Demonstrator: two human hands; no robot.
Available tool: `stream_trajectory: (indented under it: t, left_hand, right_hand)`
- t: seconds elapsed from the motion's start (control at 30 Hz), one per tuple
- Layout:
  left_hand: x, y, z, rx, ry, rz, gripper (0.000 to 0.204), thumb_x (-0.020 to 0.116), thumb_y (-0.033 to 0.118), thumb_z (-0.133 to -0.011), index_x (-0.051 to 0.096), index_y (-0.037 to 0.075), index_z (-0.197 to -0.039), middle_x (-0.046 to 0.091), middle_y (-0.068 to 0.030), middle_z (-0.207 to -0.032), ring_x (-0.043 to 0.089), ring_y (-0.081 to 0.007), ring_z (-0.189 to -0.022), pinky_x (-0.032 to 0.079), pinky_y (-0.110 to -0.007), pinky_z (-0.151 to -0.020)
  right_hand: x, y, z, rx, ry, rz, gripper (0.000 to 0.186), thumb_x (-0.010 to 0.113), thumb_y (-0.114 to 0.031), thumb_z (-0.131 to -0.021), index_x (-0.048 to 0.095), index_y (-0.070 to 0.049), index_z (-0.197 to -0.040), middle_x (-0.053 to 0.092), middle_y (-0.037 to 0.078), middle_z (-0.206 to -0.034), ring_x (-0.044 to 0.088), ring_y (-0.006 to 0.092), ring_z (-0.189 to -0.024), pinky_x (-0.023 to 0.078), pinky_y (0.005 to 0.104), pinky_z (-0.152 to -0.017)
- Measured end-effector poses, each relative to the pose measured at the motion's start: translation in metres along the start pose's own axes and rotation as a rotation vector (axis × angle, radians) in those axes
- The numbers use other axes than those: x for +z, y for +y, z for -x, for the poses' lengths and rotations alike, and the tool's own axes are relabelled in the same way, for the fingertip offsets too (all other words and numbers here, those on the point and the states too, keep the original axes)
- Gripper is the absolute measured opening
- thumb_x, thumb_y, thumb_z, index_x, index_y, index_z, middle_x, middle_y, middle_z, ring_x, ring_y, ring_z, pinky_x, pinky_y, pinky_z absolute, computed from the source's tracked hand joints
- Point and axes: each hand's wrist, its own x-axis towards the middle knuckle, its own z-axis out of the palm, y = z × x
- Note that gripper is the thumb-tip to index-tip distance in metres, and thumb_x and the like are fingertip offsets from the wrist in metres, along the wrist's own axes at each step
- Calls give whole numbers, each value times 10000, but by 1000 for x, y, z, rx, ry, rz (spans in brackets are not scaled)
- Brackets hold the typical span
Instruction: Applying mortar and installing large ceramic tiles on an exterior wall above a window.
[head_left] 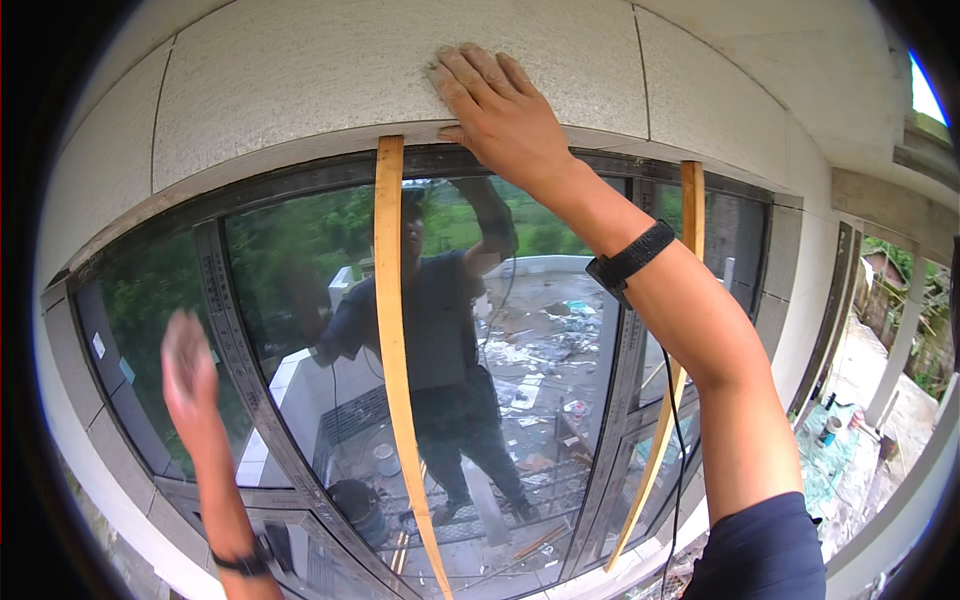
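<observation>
My right hand (505, 110) is raised against a pale stone slab (330, 75) above a dark-framed window. Its fingers lie flat and apart on the slab's face, and the thumb is by the lower edge. Grey dust coats the fingers. Motion blurs my left hand (190, 365), which is in front of the window's left part; nothing shows in it, but its fingers are smeared. A wooden strip (390, 300) stands upright under the slab, its top against the underside. Farther right, a second wooden strip (692, 205) reaches up to the slabs too, partly behind my right forearm.
The window glass (560, 300) reflects a person, greenery and a littered floor. A black cord (683, 450) hangs below my right forearm. To the right are a wall corner, a column (895, 370) and a green sheet (828, 460) with a can on it.
</observation>
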Motion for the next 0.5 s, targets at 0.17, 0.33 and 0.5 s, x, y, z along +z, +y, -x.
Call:
stream_trajectory:
  t: [0.17,0.33,0.5]
  left_hand:
    - [76,0,-116,-38,112,272,737,629,375,-895,336,-60,-1412,441,-198,-1389,436,-246,-1278,312,-337,-1091]
    - [106,18,-138,-9,337,382,1022,782,425,-743,221,-112,-1407,339,-283,-1425,368,-322,-1322,313,-392,-1078]
    - [79,-24,-171,-56,324,368,1123,771,459,-755,98,-113,-1448,267,-287,-1472,296,-321,-1371,297,-395,-1090]
  right_hand:
    - [8,12,9,-21,-56,23,729,724,-272,-748,413,-62,-1373,413,129,-1438,378,291,-1345,329,458,-1093]
    - [-13,8,-1,13,-94,149,753,736,-212,-726,396,-110,-1390,404,50,-1459,361,234,-1363,344,419,-1105]
    - [1,0,-1,5,-106,156,714,713,-223,-751,400,-148,-1389,407,24,-1456,362,219,-1357,349,408,-1116]
